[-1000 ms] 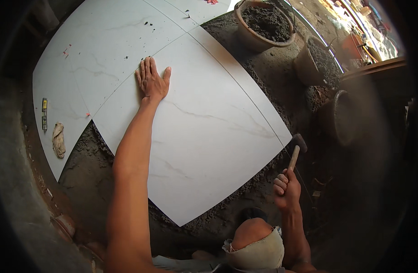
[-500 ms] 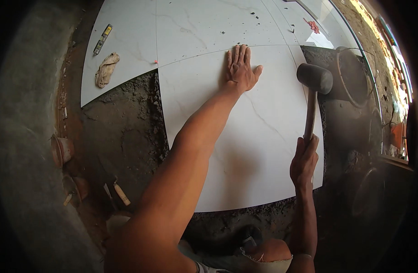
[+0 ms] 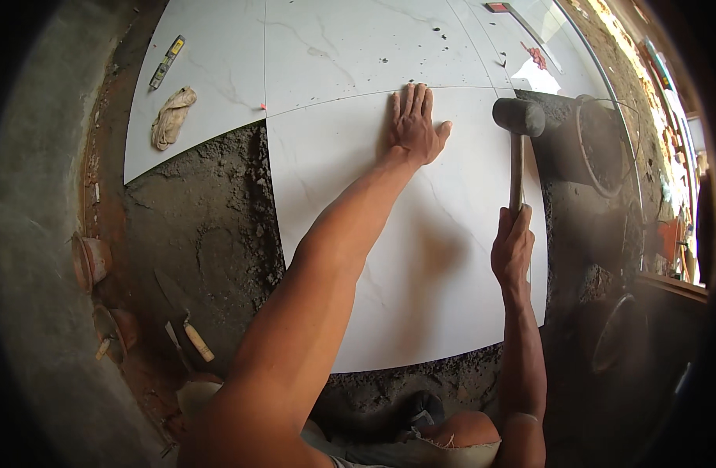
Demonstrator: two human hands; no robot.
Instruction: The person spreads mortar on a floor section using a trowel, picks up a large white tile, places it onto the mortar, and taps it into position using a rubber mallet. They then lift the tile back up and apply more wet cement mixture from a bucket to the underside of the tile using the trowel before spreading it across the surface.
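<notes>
My left hand (image 3: 416,134) lies flat on a large white marbled floor tile (image 3: 373,312), fingers spread near its far edge. My right hand (image 3: 514,243) is wrapped round the wooden handle of a rubber mallet (image 3: 519,117). The mallet's dark head is raised over the tile's right side, and a blurred shadow falls on the tile's middle. The tile's far edge meets a neighbouring laid tile (image 3: 319,58) along a thin joint. A small red tile spacer (image 3: 262,106) sits at the joint's left end.
On the far left tile lie a spirit level (image 3: 168,62) and a bundled cloth (image 3: 172,118). Wet mortar (image 3: 202,203) spreads to the left, with a trowel (image 3: 196,337) on it and clay pots (image 3: 91,261) by the wall. A bucket (image 3: 600,148) stands right; an angle square (image 3: 526,33) lies far right.
The mallet and my right hand have shifted a little left and away from me. My left hand stays flat on the tile. The whole view has tilted slightly.
</notes>
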